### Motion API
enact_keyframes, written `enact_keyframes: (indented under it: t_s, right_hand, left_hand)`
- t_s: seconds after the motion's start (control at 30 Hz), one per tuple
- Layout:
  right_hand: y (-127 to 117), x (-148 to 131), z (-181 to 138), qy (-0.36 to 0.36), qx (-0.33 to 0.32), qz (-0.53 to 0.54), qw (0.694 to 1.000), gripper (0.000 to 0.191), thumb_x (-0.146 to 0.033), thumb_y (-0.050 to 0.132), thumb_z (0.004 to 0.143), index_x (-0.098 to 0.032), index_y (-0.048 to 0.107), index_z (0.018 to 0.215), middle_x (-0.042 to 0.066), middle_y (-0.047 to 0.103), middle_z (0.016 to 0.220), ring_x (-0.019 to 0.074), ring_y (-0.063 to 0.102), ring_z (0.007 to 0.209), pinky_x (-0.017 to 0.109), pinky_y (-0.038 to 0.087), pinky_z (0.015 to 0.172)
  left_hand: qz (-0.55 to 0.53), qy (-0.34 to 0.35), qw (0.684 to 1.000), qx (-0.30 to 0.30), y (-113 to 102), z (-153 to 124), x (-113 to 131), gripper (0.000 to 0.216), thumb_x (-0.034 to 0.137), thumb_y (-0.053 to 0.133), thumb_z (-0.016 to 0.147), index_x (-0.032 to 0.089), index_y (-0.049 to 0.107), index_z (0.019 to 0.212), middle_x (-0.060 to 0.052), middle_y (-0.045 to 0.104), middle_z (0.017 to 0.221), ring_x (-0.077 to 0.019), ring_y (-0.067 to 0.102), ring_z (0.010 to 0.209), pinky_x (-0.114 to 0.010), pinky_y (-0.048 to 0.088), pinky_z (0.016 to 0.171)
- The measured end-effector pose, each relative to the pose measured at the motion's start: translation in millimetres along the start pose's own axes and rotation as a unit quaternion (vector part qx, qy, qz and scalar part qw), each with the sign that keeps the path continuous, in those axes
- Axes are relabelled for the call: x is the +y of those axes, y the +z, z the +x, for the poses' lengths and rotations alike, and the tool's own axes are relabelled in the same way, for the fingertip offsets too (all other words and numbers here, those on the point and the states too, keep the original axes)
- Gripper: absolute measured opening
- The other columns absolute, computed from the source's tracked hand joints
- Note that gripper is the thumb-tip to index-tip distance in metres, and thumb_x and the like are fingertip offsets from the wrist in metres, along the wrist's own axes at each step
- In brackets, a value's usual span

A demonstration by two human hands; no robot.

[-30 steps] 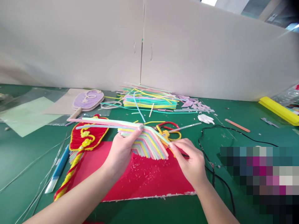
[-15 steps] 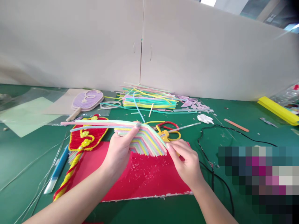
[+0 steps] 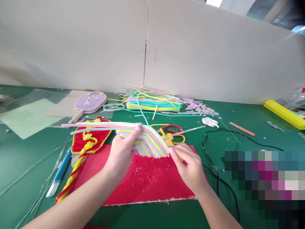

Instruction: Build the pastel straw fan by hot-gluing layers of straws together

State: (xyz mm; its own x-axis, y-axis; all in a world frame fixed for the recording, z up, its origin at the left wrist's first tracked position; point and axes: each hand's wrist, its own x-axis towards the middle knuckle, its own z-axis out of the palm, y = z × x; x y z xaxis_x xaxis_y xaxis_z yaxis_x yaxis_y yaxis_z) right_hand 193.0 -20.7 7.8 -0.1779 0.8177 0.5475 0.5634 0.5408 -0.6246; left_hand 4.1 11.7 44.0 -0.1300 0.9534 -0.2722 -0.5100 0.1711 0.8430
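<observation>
My left hand [image 3: 122, 156] grips a layered piece of bent pastel straws [image 3: 149, 141] from below, one fingertip pressed on its top ridge. Long pink and blue straw ends [image 3: 95, 126] stick out to the left of it. My right hand [image 3: 189, 167] pinches the piece's lower right edge with curled fingers. Both hands hold it just above a red sheet [image 3: 145, 181] speckled with small cuttings.
A red and yellow woven fan [image 3: 89, 140] with a tassel lies left, a purple fan [image 3: 89, 102] behind it. A heap of coloured straws [image 3: 152, 102] sits at the back. Scissors [image 3: 172, 133], a black cable [image 3: 214, 159], a blue tool [image 3: 59, 173] and a yellow bar [image 3: 283, 113] lie around on the green table [image 3: 23, 168].
My right hand has slid a little left and down along the straw piece's right edge. The piece has shifted slightly left with my left hand.
</observation>
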Motion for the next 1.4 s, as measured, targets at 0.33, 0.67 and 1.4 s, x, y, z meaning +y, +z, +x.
enact_keyframes:
  t_s: [0.33, 0.67, 1.4]
  right_hand:
    - [1.1, -1.1, 0.1, -0.003, -0.002, 0.001, 1.000, 0.019, -0.016, 0.052, 0.091, -0.019, 0.070, 0.092, 0.006, 0.071, 0.086, 0.0178, 0.065, 0.081, 0.032, 0.056, 0.072]
    - [1.3, -2.7, 0.9, 0.007, -0.025, 0.004, 1.000, 0.019, -0.018, 0.050, 0.092, -0.019, 0.069, 0.087, 0.004, 0.069, 0.080, 0.0163, 0.063, 0.076, 0.031, 0.055, 0.068]
    - [-0.6, -2.3, -0.8, -0.004, -0.088, -0.008, 0.996, 0.018, -0.019, 0.049, 0.093, -0.019, 0.066, 0.085, 0.004, 0.068, 0.080, 0.0162, 0.062, 0.075, 0.030, 0.052, 0.069]
  left_hand:
    - [0.009, 0.017, 1.000, -0.004, -0.5, 0.1, -1.9, 0.037, 0.035, 0.082, 0.065, 0.015, 0.069, 0.093, -0.004, 0.073, 0.084, -0.0188, 0.070, 0.074, -0.025, 0.055, 0.065]
    - [0.010, 0.023, 1.000, 0.004, -1.3, -0.6, -3.2, 0.033, 0.036, 0.081, 0.066, 0.016, 0.069, 0.090, -0.002, 0.073, 0.084, -0.0167, 0.069, 0.072, -0.022, 0.053, 0.060]
    - [0.043, 0.011, 0.999, 0.023, -0.7, -3.4, 0.3, 0.032, 0.039, 0.082, 0.064, 0.018, 0.069, 0.084, 0.001, 0.070, 0.076, -0.0130, 0.064, 0.062, -0.020, 0.046, 0.050]
